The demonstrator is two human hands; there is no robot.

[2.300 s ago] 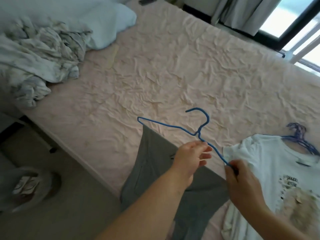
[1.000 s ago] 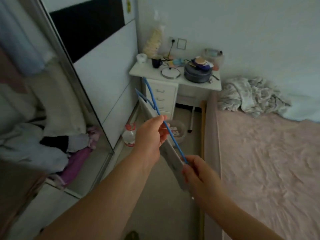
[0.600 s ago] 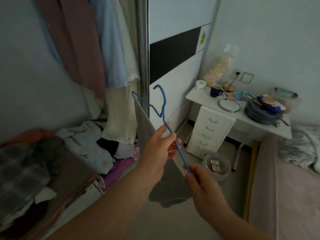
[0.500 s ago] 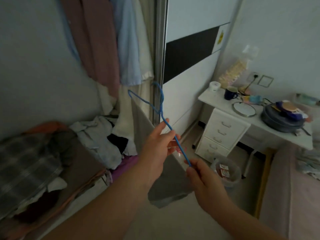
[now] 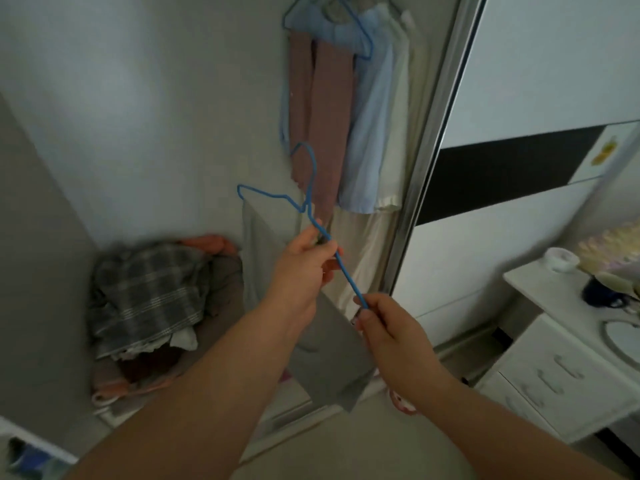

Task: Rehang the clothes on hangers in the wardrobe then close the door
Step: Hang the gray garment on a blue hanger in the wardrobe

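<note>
While facing open wardrobe: grey garment on blue hanger, left hand and right hand both pinching its wire. Not yet hooked beside hung clothes at upper right corner; sliding door unclosed.

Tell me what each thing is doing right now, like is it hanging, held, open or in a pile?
Blue hanger: held up, not on the rail yet.
Grey garment: draped over the hanger.
Left hand: grips the hanger's upper arm.
Right hand: pinches its lower end.
Hung clothes: hanging inside.
Wardrobe door: slid open.
Plaid clothes: piled on the wardrobe floor.
</note>
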